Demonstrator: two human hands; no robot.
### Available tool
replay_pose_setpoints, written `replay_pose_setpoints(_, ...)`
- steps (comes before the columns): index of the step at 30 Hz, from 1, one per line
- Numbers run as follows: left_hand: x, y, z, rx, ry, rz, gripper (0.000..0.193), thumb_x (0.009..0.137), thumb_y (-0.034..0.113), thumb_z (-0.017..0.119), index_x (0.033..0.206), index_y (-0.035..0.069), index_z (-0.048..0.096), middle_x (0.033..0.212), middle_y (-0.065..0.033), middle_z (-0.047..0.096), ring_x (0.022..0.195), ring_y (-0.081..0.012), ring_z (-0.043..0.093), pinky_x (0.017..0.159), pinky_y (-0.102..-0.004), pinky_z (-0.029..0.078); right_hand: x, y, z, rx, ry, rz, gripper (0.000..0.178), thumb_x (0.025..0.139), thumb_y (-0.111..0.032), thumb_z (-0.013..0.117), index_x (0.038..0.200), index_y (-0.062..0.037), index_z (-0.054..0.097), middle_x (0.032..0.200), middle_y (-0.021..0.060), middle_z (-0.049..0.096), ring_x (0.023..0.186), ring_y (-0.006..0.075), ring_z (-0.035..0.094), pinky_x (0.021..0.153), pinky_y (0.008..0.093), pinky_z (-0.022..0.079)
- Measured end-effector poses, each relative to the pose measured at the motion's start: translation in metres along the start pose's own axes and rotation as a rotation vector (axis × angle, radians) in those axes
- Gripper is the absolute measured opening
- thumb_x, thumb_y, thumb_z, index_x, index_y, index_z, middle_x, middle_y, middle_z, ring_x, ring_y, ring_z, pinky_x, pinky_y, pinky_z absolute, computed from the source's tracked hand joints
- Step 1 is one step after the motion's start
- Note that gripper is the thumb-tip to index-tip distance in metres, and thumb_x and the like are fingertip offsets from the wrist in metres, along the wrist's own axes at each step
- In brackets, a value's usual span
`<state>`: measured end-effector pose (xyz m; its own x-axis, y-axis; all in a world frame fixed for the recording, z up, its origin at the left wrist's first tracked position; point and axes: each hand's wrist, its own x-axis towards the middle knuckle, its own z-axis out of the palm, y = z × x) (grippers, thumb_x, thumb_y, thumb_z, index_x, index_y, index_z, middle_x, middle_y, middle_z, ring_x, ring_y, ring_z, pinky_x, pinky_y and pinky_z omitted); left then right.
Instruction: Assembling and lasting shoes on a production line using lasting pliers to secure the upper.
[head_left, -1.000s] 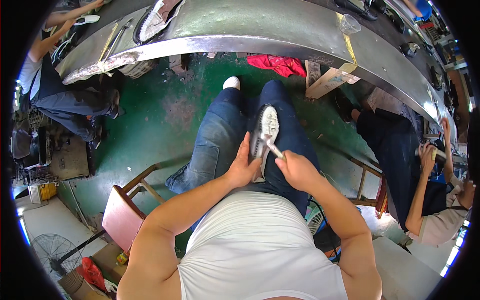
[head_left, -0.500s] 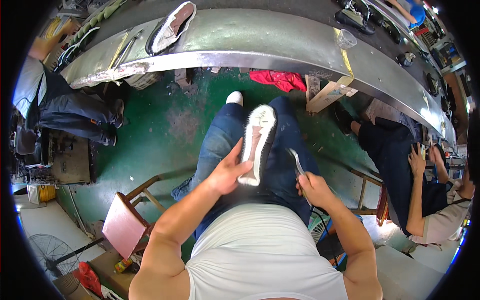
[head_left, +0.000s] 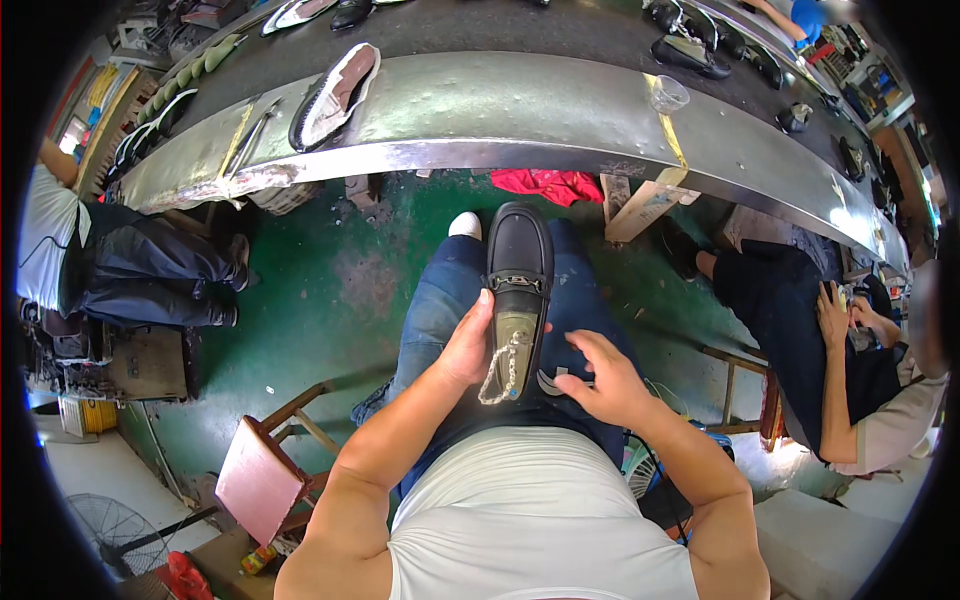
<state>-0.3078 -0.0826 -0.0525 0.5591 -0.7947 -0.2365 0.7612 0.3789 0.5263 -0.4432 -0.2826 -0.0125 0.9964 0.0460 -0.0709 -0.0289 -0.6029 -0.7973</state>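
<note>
Black shoe sits raised above the lap, upper facing up, toe pointing away from the wearer. Nearest hazard, I judge: the pale string looped at the heel end. Its slack could catch a finger and tug the shoe askew. The shoe could also roll or slip, since one hand alone bears it, toward the heel, with the toe free. Curved metal tool lies just beside the right thumb; cannot tell what bears it. If loose, it could slide off the jeans when a leg shifts.

Left hand: wrapped round the shoe from the left, thumb up along that side, a fingertip showing at the opposite edge, so fingers likely pass underneath. Right hand: apart from the shoe, just to its right, fingers spread and loosely bent, thumb toward the tool; no firm grip shows.

Farther out: red cloth under the bench. On the bench, another shoe and a clear cup, which a knock could tip.
</note>
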Motion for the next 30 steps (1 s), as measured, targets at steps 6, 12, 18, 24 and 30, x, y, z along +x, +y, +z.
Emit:
replay_pose_setpoints(6, 0.002, -0.009, 0.005, 0.032, 0.03, 0.134, 0.056, 0.102, 0.049, 0.049, 0.143, 0.013, 0.038, 0.13, -0.0131, 0.056, 0.119, -0.0241, 0.058, 0.103, -0.0443, 0.048, 0.023, -0.033, 0.02, 0.355, -0.093, 0.075, 0.107, 0.078, -0.024, 0.083, 0.155, 0.0015, 0.013, 0.146, 0.0286, 0.041, 0.137, 0.0389, 0.045, 0.104, 0.0431, 0.047)
replay_pose_setpoints(12, 0.02, 0.02, 0.002, 0.276, 0.206, 0.226, 0.047, 0.103, 0.04, 0.052, 0.136, 0.007, 0.045, 0.127, -0.0099, 0.059, 0.116, -0.0208, 0.059, 0.097, -0.0401, 0.051, 0.025, -0.01, 0.037, 0.196, -0.041, 0.05, 0.108, 0.075, -0.023, 0.082, 0.154, 0.0059, 0.014, 0.146, 0.0304, 0.039, 0.136, 0.0418, 0.044, 0.11, 0.0411, 0.04)
replay_pose_setpoints(18, 0.022, 0.033, -0.023, 0.373, 0.297, -0.006, 0.043, 0.101, 0.034, 0.058, 0.13, 0.004, 0.05, 0.116, -0.0099, 0.064, 0.103, -0.0205, 0.065, 0.085, -0.0424, 0.056, 0.029, -0.006, 0.035, -0.014, -0.052, 0.048, 0.108, 0.077, -0.027, 0.08, 0.152, 0.0115, 0.013, 0.149, 0.0323, 0.035, 0.139, 0.0436, 0.039, 0.115, 0.0415, 0.035)
replay_pose_setpoints(24, 0.025, 0.044, -0.043, 0.349, 0.164, -0.041, 0.044, 0.099, 0.035, 0.061, 0.125, 0.0, 0.056, 0.112, -0.0119, 0.068, 0.1, -0.0239, 0.069, 0.082, -0.0425, 0.059, 0.028, -0.001, 0.028, -0.031, -0.09, 0.037, 0.109, 0.077, -0.028, 0.08, 0.153, 0.0105, 0.013, 0.15, 0.0324, 0.035, 0.139, 0.0439, 0.039, 0.116, 0.0405, 0.034)
replay_pose_setpoints(30, 0.019, 0.047, -0.052, 0.33, 0.109, -0.111, 0.054, 0.099, 0.043, 0.061, 0.131, 0.0, 0.054, 0.118, -0.0118, 0.067, 0.107, -0.0251, 0.067, 0.085, -0.0451, 0.057, 0.031, 0.0, 0.015, 0.037, -0.117, 0.027, 0.103, 0.076, -0.027, 0.081, 0.152, 0.0093, 0.021, 0.146, 0.0306, 0.042, 0.137, 0.0395, 0.045, 0.115, 0.0401, 0.036)
